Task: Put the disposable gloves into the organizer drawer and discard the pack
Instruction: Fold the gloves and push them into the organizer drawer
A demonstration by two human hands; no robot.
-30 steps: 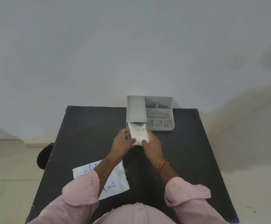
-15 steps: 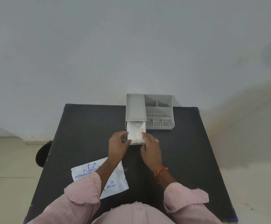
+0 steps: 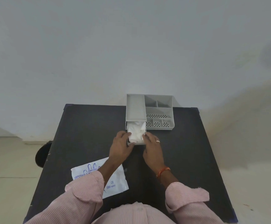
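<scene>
Both hands at the pulled-out drawer [image 3: 135, 143]: left hand [image 3: 121, 147] and right hand [image 3: 152, 149] fingers pressing the white gloves [image 3: 136, 132] inside, pack [image 3: 113, 183] flat on table [image 3: 86, 130].

My left hand [image 3: 121, 147] and right hand [image 3: 152, 151] crowd the pulled-out drawer [image 3: 136, 143], closing its front. The organizer [image 3: 159, 110] blocks the far side. My left forearm lies over the pack [image 3: 115, 185]. The table [image 3: 188, 151] to my right offers open passage.
</scene>
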